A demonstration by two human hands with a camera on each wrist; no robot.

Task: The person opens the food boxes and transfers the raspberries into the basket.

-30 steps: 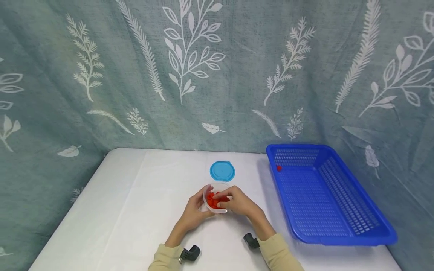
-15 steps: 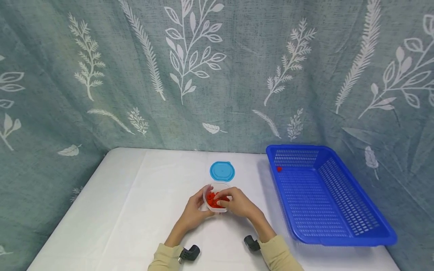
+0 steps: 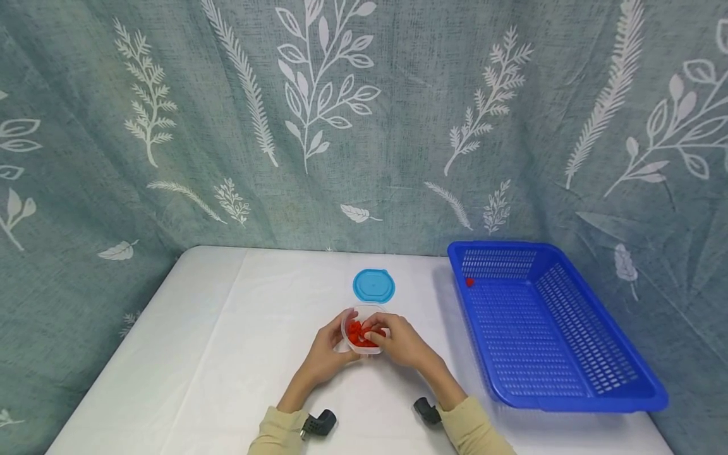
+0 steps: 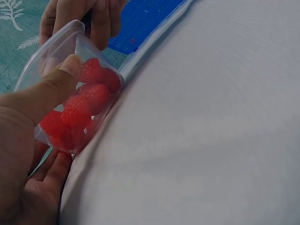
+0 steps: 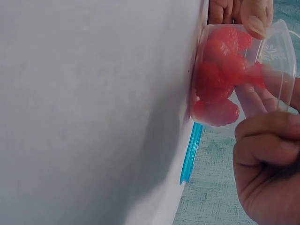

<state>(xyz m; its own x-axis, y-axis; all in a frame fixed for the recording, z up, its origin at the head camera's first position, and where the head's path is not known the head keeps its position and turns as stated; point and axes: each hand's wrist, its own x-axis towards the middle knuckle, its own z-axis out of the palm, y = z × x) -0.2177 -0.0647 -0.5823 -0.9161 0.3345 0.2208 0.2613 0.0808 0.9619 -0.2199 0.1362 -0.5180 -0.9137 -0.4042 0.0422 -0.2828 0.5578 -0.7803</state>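
Note:
A clear plastic tub (image 3: 365, 349) holding several red raspberries (image 4: 76, 111) stands on the white table. My left hand (image 3: 330, 355) grips it from the left side, thumb against the near wall and fingers behind and low. From the right, my right hand (image 3: 401, 341) reaches over the rim into the tub. Its thumb and forefinger pinch a raspberry (image 5: 256, 75) above the others, seen through the clear wall in the right wrist view. The other fingers of that hand are curled outside the tub.
A round blue lid (image 3: 373, 285) lies flat just behind the tub. At the right of the table stands a large blue plastic basket (image 3: 537, 344), with one small red piece (image 3: 469, 282) in its far left corner. A patterned green curtain (image 3: 398, 126) hangs behind.
The right thumb and forefinger have shifted among the raspberries and drawn closer together, lifting slightly. The left hand and tub have stayed in place.

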